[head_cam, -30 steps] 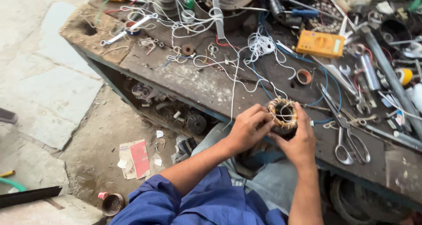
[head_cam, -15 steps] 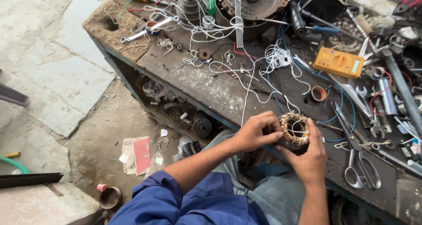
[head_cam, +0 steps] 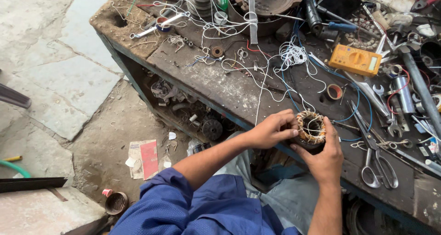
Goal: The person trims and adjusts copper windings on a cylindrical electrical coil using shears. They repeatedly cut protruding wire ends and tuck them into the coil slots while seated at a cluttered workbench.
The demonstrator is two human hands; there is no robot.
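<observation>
A round motor stator (head_cam: 311,127) with copper-coloured windings and white binding thread rests at the front edge of a cluttered workbench (head_cam: 216,85). My left hand (head_cam: 272,129) pinches its left rim with fingers curled. My right hand (head_cam: 325,158) cups it from below and to the right, thumb along the side. A white thread (head_cam: 260,95) runs up from the stator across the bench.
Scissors (head_cam: 377,164) lie right of my hands. A yellow multimeter (head_cam: 354,59), tape roll (head_cam: 334,92), wrenches, pliers, tangled white and blue wires and a large motor housing (head_cam: 266,3) crowd the bench. On the ground at left lie a red packet (head_cam: 148,159) and a small tin (head_cam: 115,202).
The view has drifted, so the bench and hands sit lower and further right in the frame. Both hands have stayed on the stator with only slight finger shifts.
</observation>
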